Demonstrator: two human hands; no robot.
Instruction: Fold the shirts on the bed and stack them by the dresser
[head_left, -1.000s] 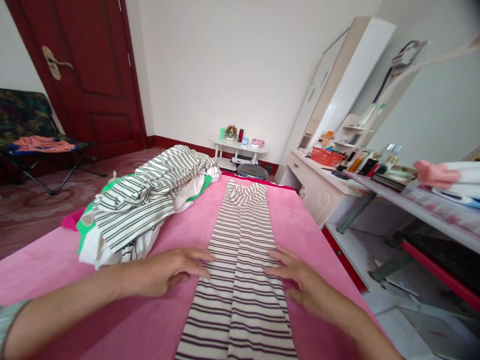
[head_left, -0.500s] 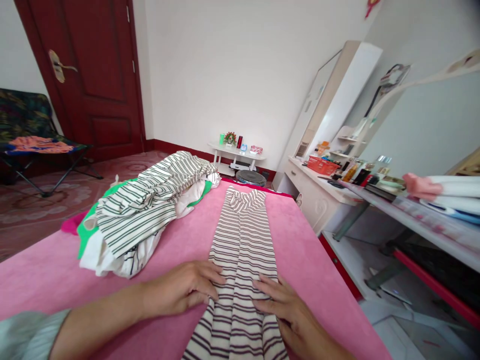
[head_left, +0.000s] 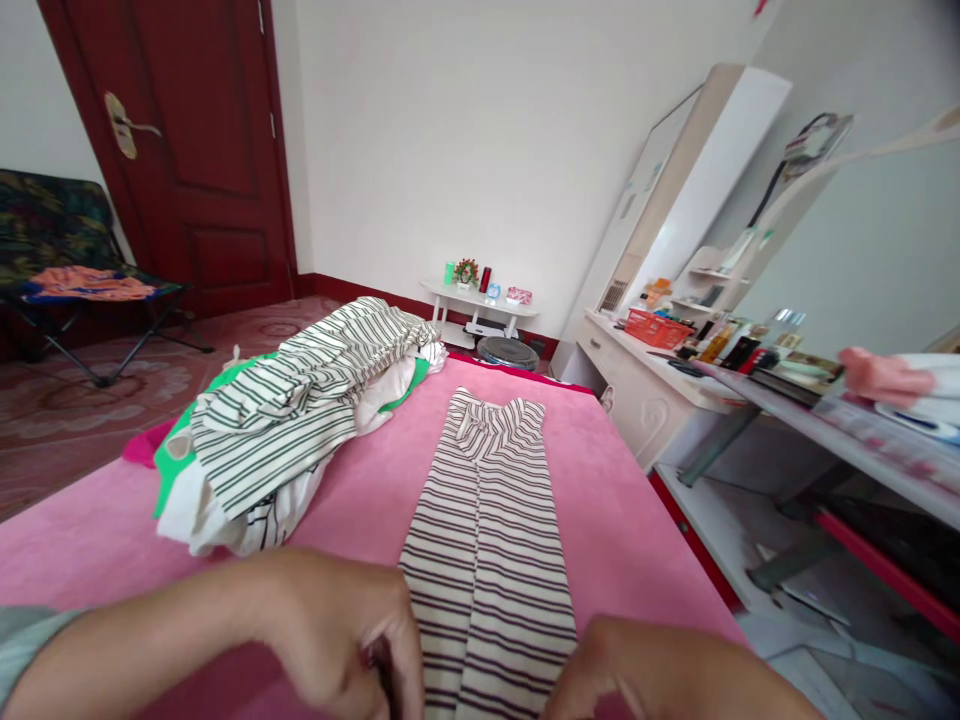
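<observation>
Your left hand [head_left: 341, 630] is curled at the near left edge of the striped garment [head_left: 487, 530], knuckles up and fingers bent in against the cloth. I cannot tell whether they pinch it. Your right hand [head_left: 645, 670] sits bunched at the garment's near right edge with its fingers hidden, so its hold cannot be told either. The garment lies flat in a long narrow fold on the pink cover [head_left: 622, 500], running straight away from you.

Left of the garment, near but not touching it, is a heap of clothes [head_left: 292, 410]: a green-striped white piece lies on top, with a plain green piece [head_left: 174, 450] showing at the edge. Nothing lies on the garment itself.

Beyond its far end, past the edge of the cover, are a round dark object [head_left: 508, 352] and a low white table [head_left: 480, 298] carrying small items. Far to the garment's left is a folding chair [head_left: 45, 225] with an orange cloth [head_left: 86, 285] on its seat, and a dark red door [head_left: 195, 150] beside it.

To the garment's right, a white dresser [head_left: 637, 385] carries a red basket [head_left: 658, 328]. Its contents are too small to make out. Bottles [head_left: 724, 345] stand just beside it.
</observation>
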